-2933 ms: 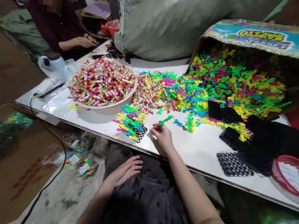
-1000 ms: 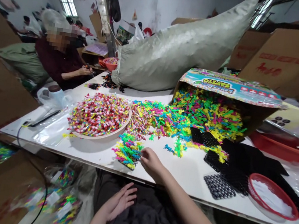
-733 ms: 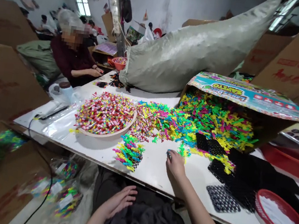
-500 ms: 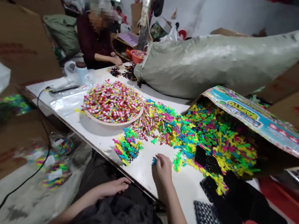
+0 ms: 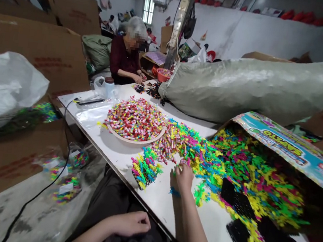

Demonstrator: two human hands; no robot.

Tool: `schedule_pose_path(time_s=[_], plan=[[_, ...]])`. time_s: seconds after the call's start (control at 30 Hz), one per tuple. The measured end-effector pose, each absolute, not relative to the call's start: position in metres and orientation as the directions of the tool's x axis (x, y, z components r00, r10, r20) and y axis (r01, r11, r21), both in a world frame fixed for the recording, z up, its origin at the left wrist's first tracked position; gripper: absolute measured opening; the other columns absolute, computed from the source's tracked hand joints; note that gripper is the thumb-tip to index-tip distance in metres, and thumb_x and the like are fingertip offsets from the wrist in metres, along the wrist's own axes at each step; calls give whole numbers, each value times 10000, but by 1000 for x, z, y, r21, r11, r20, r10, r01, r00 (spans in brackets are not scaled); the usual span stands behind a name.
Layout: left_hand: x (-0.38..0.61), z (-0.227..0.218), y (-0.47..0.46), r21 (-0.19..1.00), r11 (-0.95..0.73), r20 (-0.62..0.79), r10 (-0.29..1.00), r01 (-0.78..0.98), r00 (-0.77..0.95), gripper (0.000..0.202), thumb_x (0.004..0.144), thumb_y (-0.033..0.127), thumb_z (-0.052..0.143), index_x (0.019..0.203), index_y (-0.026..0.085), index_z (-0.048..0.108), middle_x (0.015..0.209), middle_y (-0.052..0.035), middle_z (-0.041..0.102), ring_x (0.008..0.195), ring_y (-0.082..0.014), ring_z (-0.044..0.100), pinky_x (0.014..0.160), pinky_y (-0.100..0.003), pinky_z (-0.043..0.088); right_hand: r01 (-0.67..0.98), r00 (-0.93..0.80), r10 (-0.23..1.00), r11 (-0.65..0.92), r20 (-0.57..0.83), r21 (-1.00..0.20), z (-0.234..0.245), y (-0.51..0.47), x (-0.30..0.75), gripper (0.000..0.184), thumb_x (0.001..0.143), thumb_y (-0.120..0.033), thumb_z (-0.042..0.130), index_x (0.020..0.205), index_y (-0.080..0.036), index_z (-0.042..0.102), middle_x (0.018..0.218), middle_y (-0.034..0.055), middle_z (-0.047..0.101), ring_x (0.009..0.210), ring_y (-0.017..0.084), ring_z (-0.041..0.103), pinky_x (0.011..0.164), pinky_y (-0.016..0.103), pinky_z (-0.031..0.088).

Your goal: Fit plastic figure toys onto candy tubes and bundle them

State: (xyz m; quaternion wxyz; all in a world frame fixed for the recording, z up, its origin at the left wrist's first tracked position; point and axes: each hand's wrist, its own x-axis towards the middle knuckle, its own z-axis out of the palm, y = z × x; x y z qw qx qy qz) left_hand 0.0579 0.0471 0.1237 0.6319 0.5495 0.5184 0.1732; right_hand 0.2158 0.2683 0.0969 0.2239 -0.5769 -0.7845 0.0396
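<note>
My right hand (image 5: 184,177) reaches over the white table, fingers pinched around a small green plastic figure (image 5: 176,168) that they mostly cover. A blue figure (image 5: 174,191) lies on the tabletop just below that hand. To its left, a black grid tray (image 5: 142,186) is heaped with green, yellow, blue and pink figures (image 5: 146,167). Loosely curled above my lap, my left hand (image 5: 132,224) shows nothing in its fingers. A large pile of mixed figures (image 5: 213,160) spreads right of my right hand.
A round bowl (image 5: 130,140) is heaped with small wrapped pieces. A printed carton (image 5: 284,142) spills figures at the right, near black grid trays (image 5: 242,204). A big grey-green sack (image 5: 244,88) lies behind. Across the table sits a person (image 5: 125,56). Cardboard boxes (image 5: 29,54) stand left.
My right hand has moved away from the blue figure, up toward the pile, onto a green one. My left hand's fingers have curled in. The whole view has shifted.
</note>
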Motion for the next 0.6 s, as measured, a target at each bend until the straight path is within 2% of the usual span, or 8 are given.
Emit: schedule_pose_path(time_s=[0.07, 0.13, 0.2, 0.3, 0.4, 0.6], plan=[[57, 120, 45, 863, 343, -484, 771, 371, 413, 252, 795, 285, 468, 970, 149, 587, 914, -33, 580, 818, -146, 517, 736, -261, 407, 901, -280, 921, 350, 272, -257, 105, 278, 206, 336, 846, -298, 419, 1105, -144, 567, 1132, 102, 590, 1046, 218, 486, 850, 286, 304], [57, 120, 45, 867, 314, -470, 773, 388, 426, 245, 789, 285, 475, 959, 148, 587, 925, -38, 581, 834, -150, 520, 748, -265, 409, 919, -320, 930, 351, 181, -180, 113, 288, 192, 354, 846, -259, 420, 1165, -153, 532, 1161, 103, 579, 1061, 212, 487, 849, 274, 304], [56, 125, 47, 885, 254, -421, 795, 390, 436, 230, 788, 297, 479, 933, 154, 586, 933, -37, 578, 852, -148, 515, 775, -264, 405, 931, -331, 940, 340, 84, -135, 119, 297, 182, 317, 817, -210, 454, 1105, -156, 574, 1062, 101, 628, 970, 203, 537, 790, 259, 324], [55, 134, 47, 916, 189, -335, 846, 355, 414, 214, 800, 317, 463, 890, 156, 571, 949, -38, 572, 873, -141, 505, 824, -265, 392, 939, -325, 946, 324, 10, -120, 124, 306, 181, 214, 783, -182, 489, 917, -139, 649, 910, 104, 663, 858, 195, 570, 727, 253, 330], [53, 134, 43, 928, 213, -322, 871, 305, 371, 208, 811, 307, 443, 888, 152, 557, 989, -48, 573, 922, -144, 506, 864, -270, 379, 952, -297, 954, 292, -46, -97, 130, 306, 195, 185, 788, -186, 486, 791, -113, 656, 843, 111, 661, 839, 196, 571, 728, 268, 319], [47, 115, 28, 913, 264, -372, 850, 310, 373, 222, 792, 333, 479, 898, 158, 567, 948, -35, 585, 896, -153, 520, 841, -280, 391, 981, -182, 983, 179, -41, -71, 132, 282, 217, 277, 860, -254, 362, 983, -114, 567, 878, 121, 638, 794, 197, 574, 659, 279, 313]])
